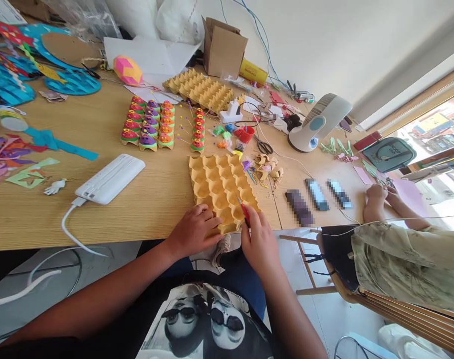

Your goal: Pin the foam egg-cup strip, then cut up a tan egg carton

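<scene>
Two hands meet at the near edge of a yellow egg tray [219,187] lying on the table [144,199]. The left hand [192,230] lies on the tray's near corner, fingers loosely spread, pressing it down. The right hand [257,244] is closed round a red cutter [245,212], its tip at the tray's near right edge. The tray looks almost whole, so the cutting seems barely begun. Rows of painted cups [148,124] stand finished farther back, scraps [266,167] lie just right of the tray, and a second tray [200,89] beyond looks untouched. A co-worker's hand [374,197] rests well apart, on the right.
</scene>
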Demonstrator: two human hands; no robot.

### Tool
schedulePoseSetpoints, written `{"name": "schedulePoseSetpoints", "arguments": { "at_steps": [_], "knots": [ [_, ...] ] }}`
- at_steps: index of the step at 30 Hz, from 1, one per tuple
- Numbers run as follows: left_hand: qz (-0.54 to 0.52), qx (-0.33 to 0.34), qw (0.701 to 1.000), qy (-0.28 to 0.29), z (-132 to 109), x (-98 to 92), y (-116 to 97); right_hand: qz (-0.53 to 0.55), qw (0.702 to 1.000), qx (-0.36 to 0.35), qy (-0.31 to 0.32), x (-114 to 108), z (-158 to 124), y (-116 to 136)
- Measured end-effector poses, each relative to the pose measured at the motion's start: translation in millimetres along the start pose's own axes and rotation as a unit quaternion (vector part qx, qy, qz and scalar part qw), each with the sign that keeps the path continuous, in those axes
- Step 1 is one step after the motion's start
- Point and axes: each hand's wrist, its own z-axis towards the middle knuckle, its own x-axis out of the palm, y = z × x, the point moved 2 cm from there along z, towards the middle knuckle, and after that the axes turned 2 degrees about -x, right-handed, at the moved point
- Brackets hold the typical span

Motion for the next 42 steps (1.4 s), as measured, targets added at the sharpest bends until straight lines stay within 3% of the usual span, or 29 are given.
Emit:
{"name": "schedulePoseSetpoints", "arguments": {
  "at_steps": [6,11,14,17,19,22,25,28,32,35,38,42],
  "knots": [
    [-0.011,-0.002,1.0,-0.005,0,-0.4,1,-0.094,0.996,-0.004,0.005,20,35,5],
    [0.008,0.005,1.0,-0.003,-1,0.8,1,-0.089,0.996,-0.004,-0.015,31,30,4],
    [0.016,0.01,1.0,-0.009,-2,1.4,1,-0.049,0.996,-0.037,-0.062,24,17,-11],
    [0.021,0.012,1.0,-0.019,-2,1.7,0,-0.043,0.988,-0.017,-0.146,7,-2,-59],
    [0.021,0.014,0.999,-0.026,-2,1.8,0,-0.072,0.974,0.029,-0.212,-7,-18,-107],
    [0.018,0.015,0.999,-0.029,-1,2.4,-1,-0.089,0.958,0.085,-0.26,-23,-40,-178],
    [0.023,0.014,0.999,-0.029,-1,3.1,-1,-0.095,0.958,0.112,-0.248,-28,-52,-222],
    [0.03,0.015,0.999,-0.03,-2,3.2,-1,-0.092,0.97,0.113,-0.196,-23,-50,-238],
    [0.032,0.011,0.999,-0.029,-2,2.8,-1,-0.088,0.973,0.118,-0.177,-20,-42,-237],
    [0.029,0.009,0.999,-0.027,-2,2.8,-1,-0.079,0.972,0.098,-0.197,-20,-42,-215],
    [0.025,0.008,0.999,-0.029,-2,3.1,-1,-0.053,0.979,0.036,-0.195,-11,-47,-165],
    [0.027,0.011,0.999,-0.029,-2,3.2,-1,-0.011,0.99,-0.082,-0.116,16,-52,-79]
  ]
}}
